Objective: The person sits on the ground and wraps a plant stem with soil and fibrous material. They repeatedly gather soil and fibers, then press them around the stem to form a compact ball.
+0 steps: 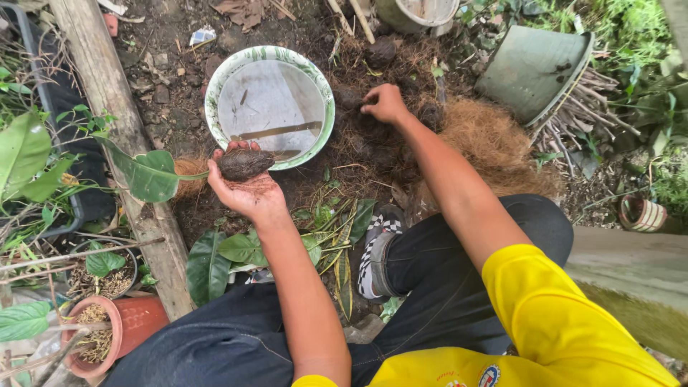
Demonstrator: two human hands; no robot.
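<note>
Big round basin (215, 107), green-patterned rim, sits on dirt ground; holds only shallow murky water with a thin stick lying in it. Right of basin: pile of brown coconut fibre (494, 143), overturned grey-green pot (534, 68) beyond it. Below-left of basin: terracotta pot (136, 326) with dry fibre fill. Left hand (251, 190), at basin's near rim, palm up, fingers cupped around dark soil-covered root ball (244, 163). Right hand (385, 104), just right of basin, fingertips pinched into the dark husk.

A small crumpled white-and-blue wrapper (203, 35) lies on soil, top left.
</note>
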